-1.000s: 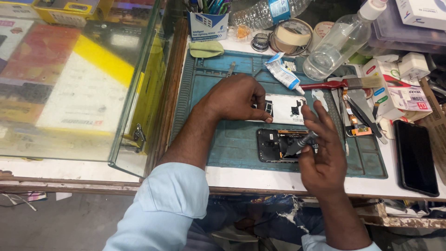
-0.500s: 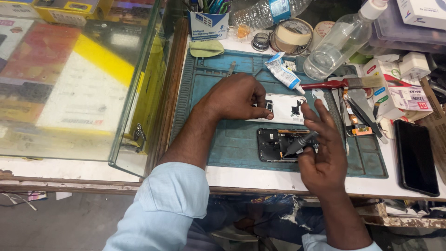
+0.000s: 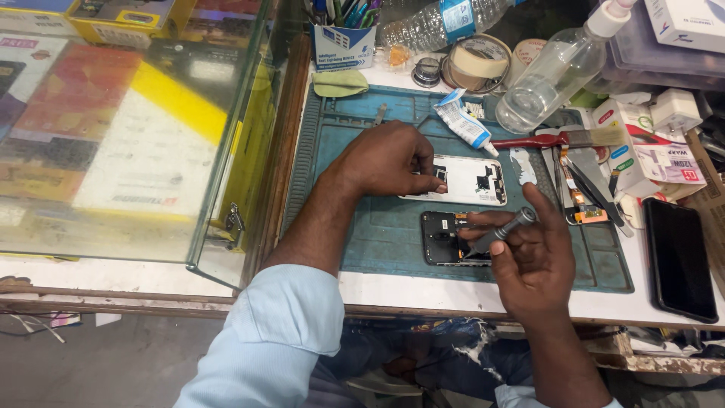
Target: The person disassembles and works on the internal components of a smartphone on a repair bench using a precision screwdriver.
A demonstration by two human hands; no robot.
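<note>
My left hand (image 3: 389,159) rests on the teal work mat (image 3: 355,136), fingers curled, fingertips touching the left end of a white phone back cover (image 3: 464,181). Whether it pinches a small part I cannot tell. My right hand (image 3: 532,261) grips a grey screwdriver (image 3: 502,230), its tip pointing down at an opened black phone (image 3: 445,238) lying on the mat just below the white cover. The right hand hides the phone's right half.
A glue tube (image 3: 464,121), a clear spray bottle (image 3: 555,72), a tape roll (image 3: 476,64), a red-handled brush (image 3: 563,140) and tweezers (image 3: 585,181) lie at the mat's far side. A black phone (image 3: 680,257) lies right. A glass display case (image 3: 128,113) stands left.
My right hand has shifted the screwdriver so it now lies slanted between its fingers over the open phone. My left hand has barely moved.
</note>
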